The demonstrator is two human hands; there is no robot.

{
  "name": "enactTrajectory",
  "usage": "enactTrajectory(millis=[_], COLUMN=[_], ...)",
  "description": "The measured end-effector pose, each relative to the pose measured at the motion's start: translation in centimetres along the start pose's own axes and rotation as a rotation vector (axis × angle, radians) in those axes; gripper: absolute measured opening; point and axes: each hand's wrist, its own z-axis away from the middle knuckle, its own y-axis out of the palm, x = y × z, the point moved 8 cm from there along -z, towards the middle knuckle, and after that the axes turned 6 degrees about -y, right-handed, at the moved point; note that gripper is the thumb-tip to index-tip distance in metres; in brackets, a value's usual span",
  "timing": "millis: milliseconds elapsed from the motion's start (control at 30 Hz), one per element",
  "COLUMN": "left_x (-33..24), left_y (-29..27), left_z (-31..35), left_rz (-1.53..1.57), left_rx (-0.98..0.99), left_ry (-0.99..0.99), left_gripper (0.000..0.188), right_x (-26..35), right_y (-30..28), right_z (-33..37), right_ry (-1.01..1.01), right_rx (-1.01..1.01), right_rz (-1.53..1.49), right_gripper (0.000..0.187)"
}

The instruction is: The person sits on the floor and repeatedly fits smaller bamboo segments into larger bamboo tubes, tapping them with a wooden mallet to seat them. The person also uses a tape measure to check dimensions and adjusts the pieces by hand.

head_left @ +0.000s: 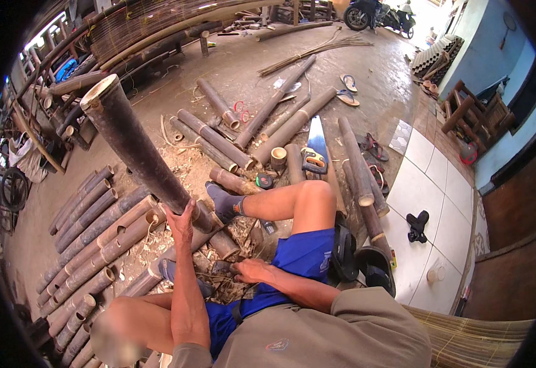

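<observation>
- A row of cut bamboo lengths (105, 230) is lying on the floor between 8 and 9 o'clock
- Pale wood shavings (134, 262) are covering the ground at 8 o'clock, beside that row
- A thick, dark bamboo pole (134, 144) is slanting up from 8 o'clock, its pale cut end facing 10 o'clock
- A handsaw (315, 146) with a black-and-yellow handle is lying between 1 and 2 o'clock, blade pointing toward 12
- A pair of flip-flops (348, 98) is lying farther out at 1 o'clock
- The left hand (181, 224) is closing around the pole near its lower end, at 8 o'clock, fingers wrapping the dark skin
- The right hand (252, 270) is curling at 6 o'clock beside a dark object (221, 267); whether it is gripping that object, I cannot tell
- A black-and-green tape measure (264, 181) is lying almost at the dial's centre, left of the saw
</observation>
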Motion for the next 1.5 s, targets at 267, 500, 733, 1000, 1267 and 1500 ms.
enactTrajectory(millis=[267,500,733,1000,1267,1500], left_x=[-1.5,-0.6,-1.5,-1.7,-0.9,-0.9], left_y=[0.5,0.4,0.8,1.1,0.9,0.4], left_z=[0.9,0.6,0.9,1.1,0.5,0.6], left_rz=[0.07,0.041,0.118,0.218,0.12,0.104], left_rx=[0.042,0.021,0.06,0.085,0.054,0.059], left_ry=[0.019,0.015,0.056,0.048,0.033,0.044], left_gripper=[0.093,0.088,0.067,0.07,0.082,0.084], right_x=[-0.5,-0.4,-0.4,-0.4,-0.6,0.1], right_y=[0.2,0.2,0.8,0.9,1.0,0.7], right_z=[-0.1,0.0,-0.2,-0.2,-0.3,-0.3], right_ry=[0.013,0.038,0.02,0.011,0.025,0.009], right_rx=[0.002,0.021,0.093,0.059,0.091,0.07], right_rz=[0.01,0.01,0.031,0.007,0.013,0.003], right_gripper=[0.041,0.043,0.049,0.042,0.047,0.045])
